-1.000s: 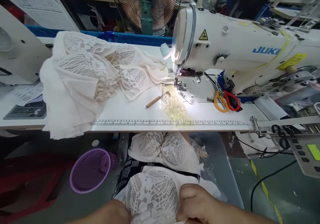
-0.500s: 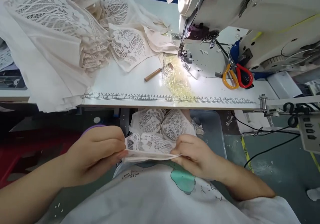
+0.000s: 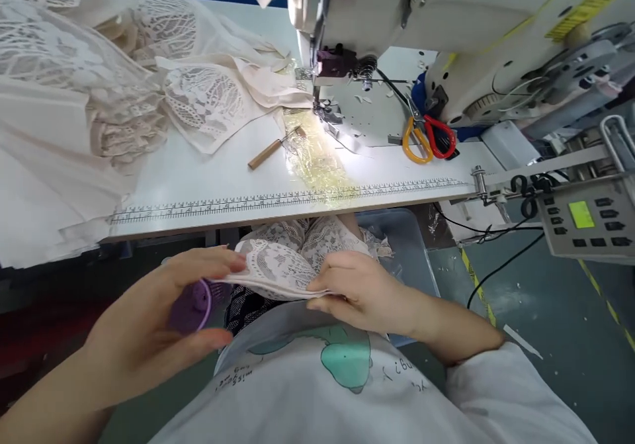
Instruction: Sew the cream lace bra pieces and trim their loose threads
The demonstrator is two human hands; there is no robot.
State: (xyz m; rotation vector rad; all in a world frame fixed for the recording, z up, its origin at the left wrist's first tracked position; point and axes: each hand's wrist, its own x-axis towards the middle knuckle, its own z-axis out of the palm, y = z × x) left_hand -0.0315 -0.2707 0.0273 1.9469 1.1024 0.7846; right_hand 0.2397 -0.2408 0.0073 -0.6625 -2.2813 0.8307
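A cream lace bra piece (image 3: 278, 266) stretches over my lap, below the table edge. My right hand (image 3: 364, 292) pinches its right end between thumb and fingers. At the left end my left hand (image 3: 163, 318) has its thumb spread well away from the fingers, and the fingertips lie at the lace edge. More lace cups (image 3: 330, 237) rest on my lap behind the piece. On the table, another lace bra piece (image 3: 211, 100) runs with its strap up to the presser foot of the sewing machine (image 3: 317, 103).
A pile of lace pieces (image 3: 54, 126) hangs over the table's left edge. A wooden-handled pick (image 3: 268, 154) lies by yellowish film (image 3: 317, 166). Scissors (image 3: 429, 136) sit right of the needle. Below are a grey bin (image 3: 417, 252) and purple basket (image 3: 196, 305); a control panel (image 3: 590, 216) juts out right.
My left hand has loosened from its pinch, thumb dropping away from the fabric's left end. My right hand keeps hold. The view has swung to the right.
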